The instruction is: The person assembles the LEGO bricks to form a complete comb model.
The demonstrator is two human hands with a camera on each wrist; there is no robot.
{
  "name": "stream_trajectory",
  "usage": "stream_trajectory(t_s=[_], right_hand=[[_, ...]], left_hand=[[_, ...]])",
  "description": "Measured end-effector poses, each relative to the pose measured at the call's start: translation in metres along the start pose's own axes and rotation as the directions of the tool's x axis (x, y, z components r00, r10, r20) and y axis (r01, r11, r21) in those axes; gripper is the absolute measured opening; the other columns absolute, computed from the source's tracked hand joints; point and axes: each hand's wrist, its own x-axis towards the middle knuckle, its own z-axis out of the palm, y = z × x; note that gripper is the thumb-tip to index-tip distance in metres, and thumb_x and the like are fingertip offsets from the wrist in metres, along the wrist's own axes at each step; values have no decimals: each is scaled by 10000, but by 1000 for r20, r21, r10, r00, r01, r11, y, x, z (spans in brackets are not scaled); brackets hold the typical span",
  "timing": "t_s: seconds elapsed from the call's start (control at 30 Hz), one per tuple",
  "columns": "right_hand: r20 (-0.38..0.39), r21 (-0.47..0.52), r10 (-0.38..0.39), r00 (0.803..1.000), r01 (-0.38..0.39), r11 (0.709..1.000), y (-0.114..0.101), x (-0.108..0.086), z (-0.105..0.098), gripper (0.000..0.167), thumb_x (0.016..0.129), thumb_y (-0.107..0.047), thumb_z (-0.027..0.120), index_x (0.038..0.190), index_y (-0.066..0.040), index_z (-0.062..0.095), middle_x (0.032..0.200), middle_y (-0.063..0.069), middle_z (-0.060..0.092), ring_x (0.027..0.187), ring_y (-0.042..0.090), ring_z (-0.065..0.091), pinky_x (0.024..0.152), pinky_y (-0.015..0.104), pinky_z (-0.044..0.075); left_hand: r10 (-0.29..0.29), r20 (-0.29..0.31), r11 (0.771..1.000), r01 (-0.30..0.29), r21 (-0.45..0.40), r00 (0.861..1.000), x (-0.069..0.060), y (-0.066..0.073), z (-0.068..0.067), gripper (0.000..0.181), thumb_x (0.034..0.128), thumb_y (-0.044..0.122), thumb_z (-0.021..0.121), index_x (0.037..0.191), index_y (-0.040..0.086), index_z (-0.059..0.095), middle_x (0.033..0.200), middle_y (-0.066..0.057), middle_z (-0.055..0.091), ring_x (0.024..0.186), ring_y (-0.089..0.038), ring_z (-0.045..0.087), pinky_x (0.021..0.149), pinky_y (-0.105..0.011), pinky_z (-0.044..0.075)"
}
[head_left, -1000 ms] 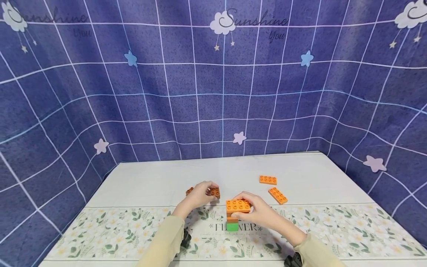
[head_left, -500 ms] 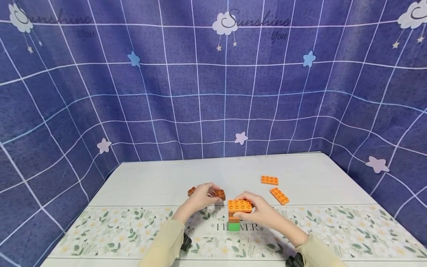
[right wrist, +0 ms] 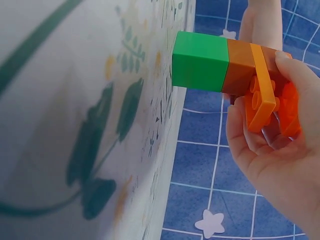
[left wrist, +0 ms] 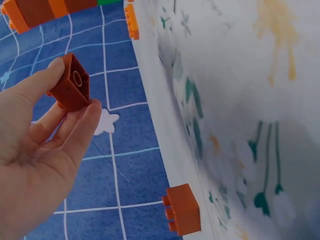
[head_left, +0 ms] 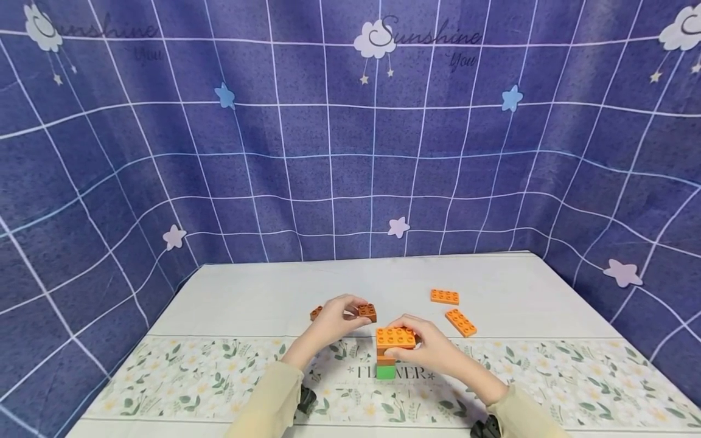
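My left hand [head_left: 335, 319] pinches a small brown toy brick [head_left: 367, 312] between thumb and fingertips. In the left wrist view that brown brick [left wrist: 72, 85] is tilted, its hollow underside showing. Just to its right, my right hand [head_left: 429, 347] grips the upper part of a brick stack. A green brick [right wrist: 200, 61] forms the stack's base, with a brown brick [right wrist: 239, 65] and a thin orange brick [right wrist: 262, 75] above it. Another brown layer follows, and a thin orange brick [head_left: 395, 336] with studs tops it. The fingers hide part of these upper layers.
Another brown brick [left wrist: 183, 210] lies on the table left of my left hand, partly hidden in the head view. Two thin orange bricks [head_left: 445, 296] [head_left: 460, 322] lie at the back right. A blue gridded curtain [head_left: 350, 152] borders the white table [head_left: 263, 292].
My left hand has lifted the brown brick and carried it right, closer to the stack. The right hand keeps its grip, and the stack stays where it was.
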Motion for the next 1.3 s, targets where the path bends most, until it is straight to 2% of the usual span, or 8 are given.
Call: stream_trajectory(t_s=[0.17,0.47,0.73,0.83,1.07,1.3], right_hand=[[7,-3,4,1000,-4,1000,1,0,0,322,827,-396,697,1108,-260,615,1060,-123,623,1023,112,580,887,338,506],[-1,0,-19,1000,19,1000,3,0,0,309,834,-362,700,1109,-249,616,1041,-114,624,957,76,577,820,273,512],[-1,4,-27,1000,27,1000,3,-1,0,319,835,-355,700,1118,-235,615,1064,-94,626,952,66,569,791,245,510],[-2,9,-30,1000,30,999,3,0,0,318,831,-343,707,1114,-231,617,1059,-84,626,913,69,566,748,237,511],[-22,-4,-49,999,49,999,6,0,2,296,827,-331,714,1081,-211,621,1021,-90,627,956,78,574,832,275,505],[-20,11,-46,999,46,999,5,0,1,278,829,-330,712,1073,-236,616,1008,-111,616,960,72,573,845,297,502]], left_hand=[[4,-7,1000,-4,-23,1000,-2,8,-2,392,865,309,672,1209,132,604,1127,-32,624,993,-185,618,809,-264,547],[70,-25,996,-71,-51,997,-4,25,-6,400,867,329,664,1209,132,603,1113,-26,624,978,-173,630,833,-238,541],[125,-33,987,-128,-94,992,-9,34,-5,420,879,293,658,1226,70,581,1166,-55,611,1000,-184,610,869,-234,530],[142,-33,984,-145,-101,989,-10,37,-5,400,874,281,667,1212,82,589,1147,-45,618,996,-179,609,875,-234,528],[160,-3,982,-160,-96,987,-13,42,-5,365,861,275,682,1179,113,605,1115,-22,623,983,-167,608,865,-209,525],[168,24,983,-165,-85,986,-17,45,-4,354,848,273,698,1162,132,616,1085,14,629,956,-132,605,855,-193,523]])
